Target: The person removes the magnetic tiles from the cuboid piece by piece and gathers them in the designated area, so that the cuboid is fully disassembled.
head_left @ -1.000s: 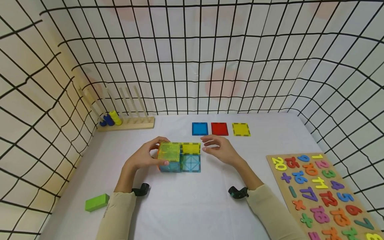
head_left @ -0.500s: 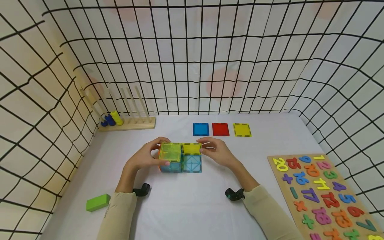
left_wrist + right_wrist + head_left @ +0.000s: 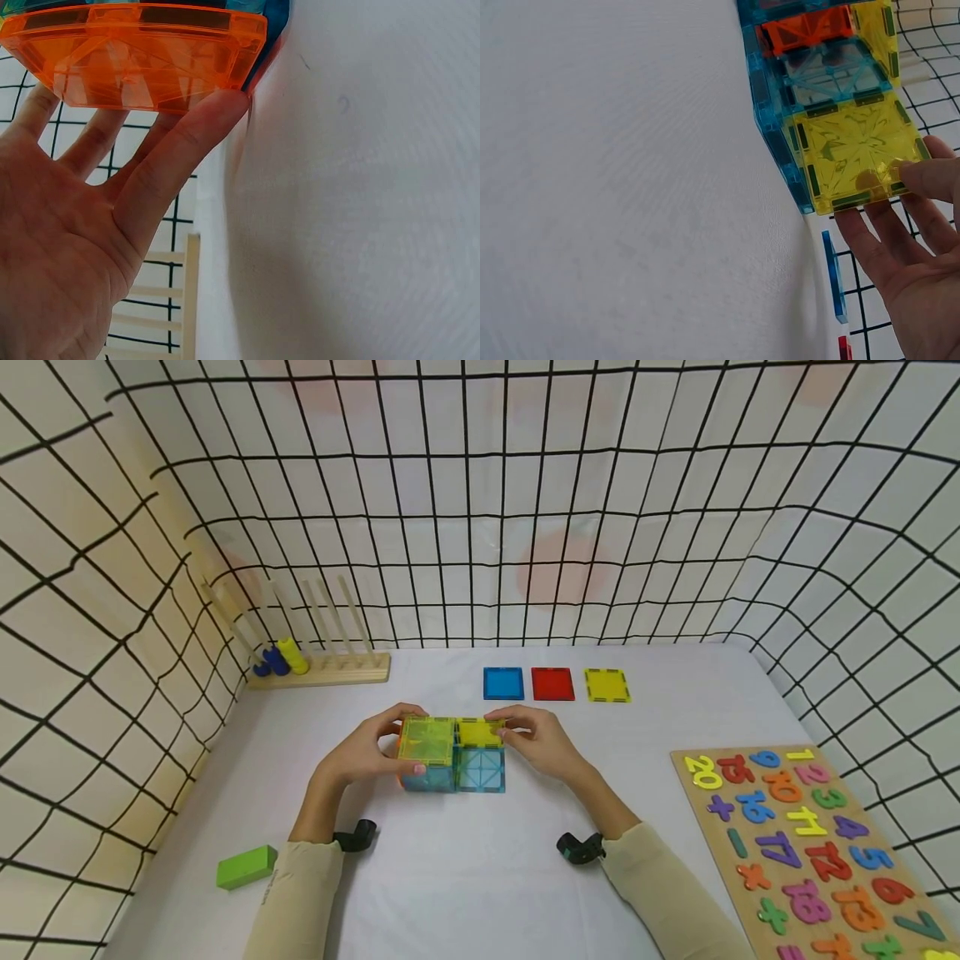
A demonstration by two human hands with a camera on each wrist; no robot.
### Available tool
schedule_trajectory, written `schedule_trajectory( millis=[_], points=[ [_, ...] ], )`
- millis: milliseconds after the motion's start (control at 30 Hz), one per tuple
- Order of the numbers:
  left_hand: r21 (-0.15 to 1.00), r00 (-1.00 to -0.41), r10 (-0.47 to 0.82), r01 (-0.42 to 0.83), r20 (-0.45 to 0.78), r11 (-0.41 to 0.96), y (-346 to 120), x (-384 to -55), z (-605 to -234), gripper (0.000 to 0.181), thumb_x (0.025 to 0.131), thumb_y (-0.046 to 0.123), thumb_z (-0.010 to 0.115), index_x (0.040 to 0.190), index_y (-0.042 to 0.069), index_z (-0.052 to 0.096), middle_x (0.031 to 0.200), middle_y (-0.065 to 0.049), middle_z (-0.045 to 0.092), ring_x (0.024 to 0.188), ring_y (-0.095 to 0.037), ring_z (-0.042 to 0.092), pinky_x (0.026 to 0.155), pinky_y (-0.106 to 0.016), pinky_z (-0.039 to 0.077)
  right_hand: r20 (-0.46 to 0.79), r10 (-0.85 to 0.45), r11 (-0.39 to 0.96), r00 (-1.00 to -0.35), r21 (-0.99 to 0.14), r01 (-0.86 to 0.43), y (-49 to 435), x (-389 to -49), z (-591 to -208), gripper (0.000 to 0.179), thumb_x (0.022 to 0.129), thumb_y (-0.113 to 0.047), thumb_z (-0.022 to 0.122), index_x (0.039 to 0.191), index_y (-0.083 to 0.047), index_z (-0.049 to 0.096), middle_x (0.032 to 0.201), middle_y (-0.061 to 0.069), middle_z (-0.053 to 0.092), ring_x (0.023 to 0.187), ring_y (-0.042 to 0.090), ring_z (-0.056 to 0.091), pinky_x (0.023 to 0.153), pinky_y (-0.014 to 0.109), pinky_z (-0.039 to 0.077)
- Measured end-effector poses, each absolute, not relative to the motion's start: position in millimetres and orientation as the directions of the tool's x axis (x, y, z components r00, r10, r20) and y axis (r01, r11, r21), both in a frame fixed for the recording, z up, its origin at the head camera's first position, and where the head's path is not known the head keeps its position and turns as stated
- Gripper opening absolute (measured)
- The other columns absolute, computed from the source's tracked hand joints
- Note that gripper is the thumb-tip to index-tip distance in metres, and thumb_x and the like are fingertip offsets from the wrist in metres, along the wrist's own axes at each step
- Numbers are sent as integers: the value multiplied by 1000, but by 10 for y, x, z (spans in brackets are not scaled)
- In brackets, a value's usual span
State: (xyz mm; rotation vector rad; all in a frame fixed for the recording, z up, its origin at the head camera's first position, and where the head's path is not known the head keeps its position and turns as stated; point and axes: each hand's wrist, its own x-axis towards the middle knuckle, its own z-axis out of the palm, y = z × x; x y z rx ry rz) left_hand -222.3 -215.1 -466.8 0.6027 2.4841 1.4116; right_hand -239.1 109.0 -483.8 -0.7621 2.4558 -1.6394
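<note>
My left hand (image 3: pixel 360 747) holds a cube of clear magnetic tiles (image 3: pixel 426 741) with a yellow tile on top, thumb along its front and fingers behind. In the left wrist view its outer side is an orange tile (image 3: pixel 135 60), with the thumb at that tile's edge. To the right of the cube a light blue tile (image 3: pixel 481 771) lies flat. Behind it a yellow tile (image 3: pixel 478 732) stands up. My right hand (image 3: pixel 543 745) pinches that yellow tile at its outer edge; in the right wrist view the thumb (image 3: pixel 930 178) is on the near face and fingers are behind.
Single blue (image 3: pixel 503 683), red (image 3: pixel 552 684) and yellow (image 3: pixel 607 685) tiles lie in a row farther back. A wooden peg stand (image 3: pixel 337 670) is back left, a green block (image 3: pixel 247 867) front left, a number board (image 3: pixel 750 852) right. Black netting (image 3: pixel 465 518) surrounds the table.
My right hand has moved left from beside the tiles to the yellow tile and now pinches its edge. The left hand has kept its hold on the cube.
</note>
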Motion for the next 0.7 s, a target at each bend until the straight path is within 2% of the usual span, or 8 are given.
schedule_trajectory(
  millis=[333,700],
  points=[
    [866,-893,450,221,-5,449,-2154,-2222,-4660,71,75,33,91,137,34,55,137,5,62,126,-36,52,110,-65,39,206,-421,375,-883,-847,-376,1094,-2475,-4884,36,99,-8,69,128,-27,72,127,-3,72,106,18,73,91,32,61],
    [856,-886,463,245,8,455,-2158,-2221,-4655,72,75,34,91,138,32,54,136,4,63,126,-33,52,111,-62,40,204,-326,421,-923,-843,-335,1070,-2447,-4887,32,98,-10,70,126,-26,74,126,-2,73,105,18,74,90,32,61]
  ],
)
